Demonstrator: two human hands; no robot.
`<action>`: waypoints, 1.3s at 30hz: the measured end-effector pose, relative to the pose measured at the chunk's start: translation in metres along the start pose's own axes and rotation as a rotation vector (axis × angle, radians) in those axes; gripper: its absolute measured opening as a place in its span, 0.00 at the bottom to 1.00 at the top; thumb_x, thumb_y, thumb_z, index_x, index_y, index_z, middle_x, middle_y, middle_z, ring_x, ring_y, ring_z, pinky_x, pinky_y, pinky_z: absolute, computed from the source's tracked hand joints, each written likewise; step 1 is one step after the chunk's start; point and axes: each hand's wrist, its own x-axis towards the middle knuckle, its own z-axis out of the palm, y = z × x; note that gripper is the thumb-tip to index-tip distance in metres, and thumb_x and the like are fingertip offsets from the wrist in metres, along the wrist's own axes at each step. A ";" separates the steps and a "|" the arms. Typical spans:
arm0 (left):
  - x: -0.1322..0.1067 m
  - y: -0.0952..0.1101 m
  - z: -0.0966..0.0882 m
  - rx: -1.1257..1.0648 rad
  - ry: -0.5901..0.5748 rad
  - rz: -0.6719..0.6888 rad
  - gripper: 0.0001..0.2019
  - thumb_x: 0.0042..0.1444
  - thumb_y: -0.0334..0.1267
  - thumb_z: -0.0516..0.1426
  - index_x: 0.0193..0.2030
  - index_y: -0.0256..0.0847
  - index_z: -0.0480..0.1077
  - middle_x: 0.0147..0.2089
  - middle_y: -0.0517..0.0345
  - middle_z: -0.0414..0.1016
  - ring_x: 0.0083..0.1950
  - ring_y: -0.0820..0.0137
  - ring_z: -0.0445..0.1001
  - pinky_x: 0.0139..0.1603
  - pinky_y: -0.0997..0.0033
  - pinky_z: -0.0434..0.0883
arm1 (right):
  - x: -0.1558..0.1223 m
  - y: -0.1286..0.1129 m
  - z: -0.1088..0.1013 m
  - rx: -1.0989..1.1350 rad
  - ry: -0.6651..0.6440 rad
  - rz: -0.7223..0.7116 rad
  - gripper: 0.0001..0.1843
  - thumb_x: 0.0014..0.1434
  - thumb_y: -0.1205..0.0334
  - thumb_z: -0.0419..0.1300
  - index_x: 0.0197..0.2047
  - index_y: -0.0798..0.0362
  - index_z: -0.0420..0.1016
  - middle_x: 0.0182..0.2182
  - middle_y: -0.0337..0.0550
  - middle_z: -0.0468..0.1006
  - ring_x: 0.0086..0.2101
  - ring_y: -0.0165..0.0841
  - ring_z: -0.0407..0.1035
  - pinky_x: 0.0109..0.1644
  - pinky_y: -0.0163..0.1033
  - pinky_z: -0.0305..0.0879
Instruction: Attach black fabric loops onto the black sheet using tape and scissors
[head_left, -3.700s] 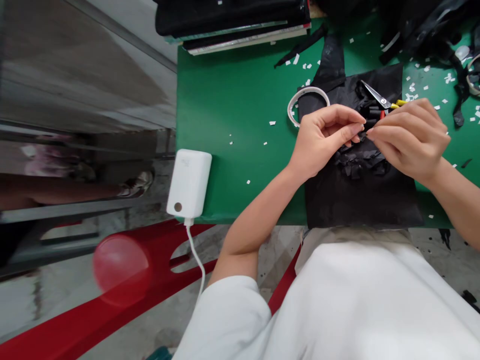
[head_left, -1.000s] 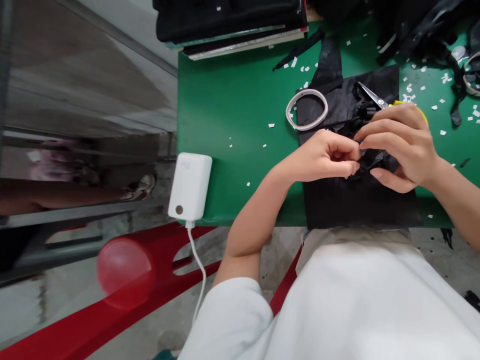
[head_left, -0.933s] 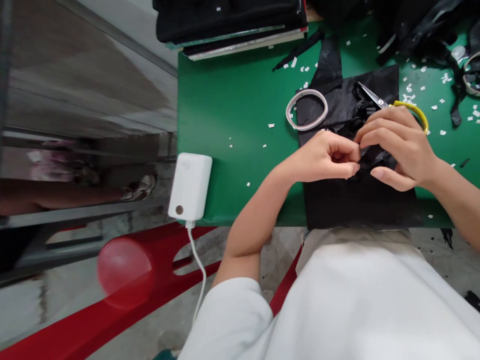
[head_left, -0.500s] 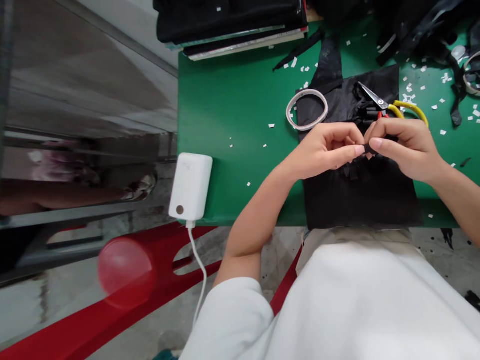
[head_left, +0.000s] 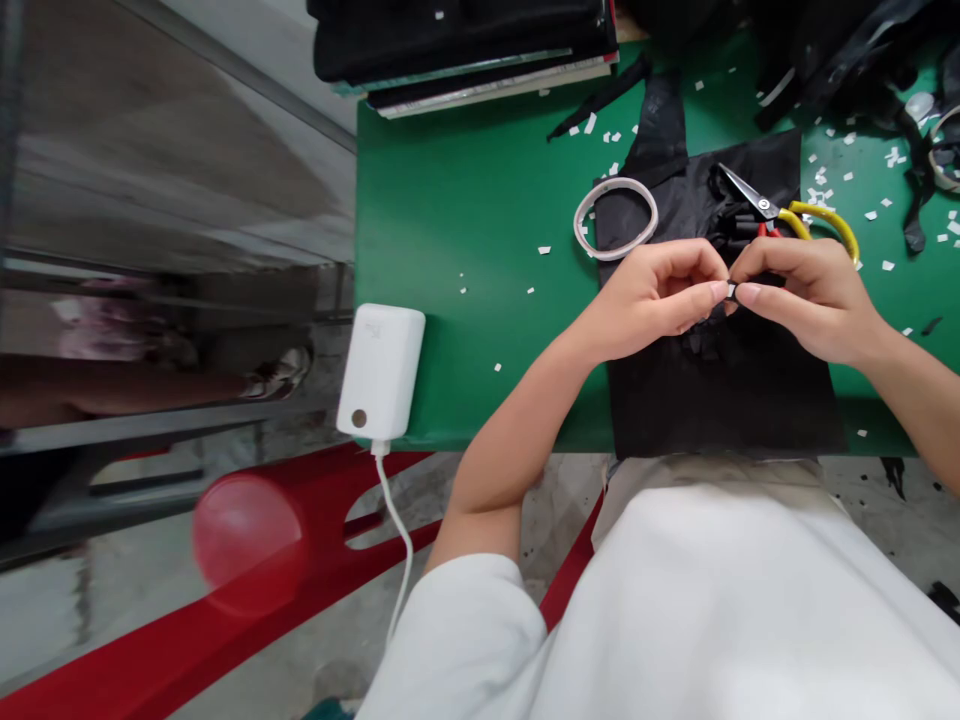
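My left hand (head_left: pixel 670 297) and my right hand (head_left: pixel 808 295) meet over a sheet of black fabric (head_left: pixel 720 400), thumbs and forefingers pinched. Between their fingertips is a small black strip with a white patch (head_left: pixel 731 290) showing on it; most of it is hidden by the fingers. Beneath and behind the hands lie several small black pieces (head_left: pixel 701 340). Scissors with yellow handles (head_left: pixel 814 215) rest open just beyond my right hand, partly over something red. A roll of pale tape (head_left: pixel 577 225) lies beyond my left hand.
White paper bits dot the green table (head_left: pixel 450 210). A white power bank (head_left: pixel 381 370) with a cable stands at the left edge. Dark folded cloth and books (head_left: pixel 487 85) are stacked at the back. Black scraps (head_left: pixel 825 75) lie back right. A person's leg (head_left: pixel 150 390) shows at far left.
The fingertips have turned the small black strip slightly, and a white patch now shows on it. Both hands stay in nearly the same place.
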 end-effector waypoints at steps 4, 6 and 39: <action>0.000 -0.001 -0.001 0.037 -0.004 0.012 0.22 0.52 0.56 0.64 0.32 0.39 0.66 0.29 0.61 0.70 0.23 0.82 0.61 0.21 0.77 0.59 | 0.000 0.000 0.000 -0.015 -0.005 0.014 0.18 0.61 0.44 0.61 0.28 0.49 0.75 0.24 0.38 0.76 0.25 0.29 0.66 0.30 0.38 0.59; 0.000 -0.002 -0.001 0.060 0.001 0.017 0.22 0.52 0.57 0.64 0.32 0.39 0.66 0.29 0.61 0.71 0.24 0.81 0.61 0.21 0.77 0.60 | 0.000 0.000 0.001 -0.039 0.003 0.021 0.17 0.60 0.45 0.62 0.29 0.49 0.75 0.24 0.37 0.76 0.24 0.29 0.65 0.29 0.37 0.58; -0.001 -0.014 0.000 0.791 0.135 0.426 0.11 0.65 0.38 0.48 0.34 0.41 0.67 0.31 0.56 0.71 0.32 0.72 0.69 0.38 0.69 0.69 | -0.002 0.001 0.004 -0.238 0.108 -0.095 0.08 0.57 0.62 0.64 0.26 0.49 0.71 0.19 0.32 0.68 0.20 0.25 0.58 0.26 0.38 0.54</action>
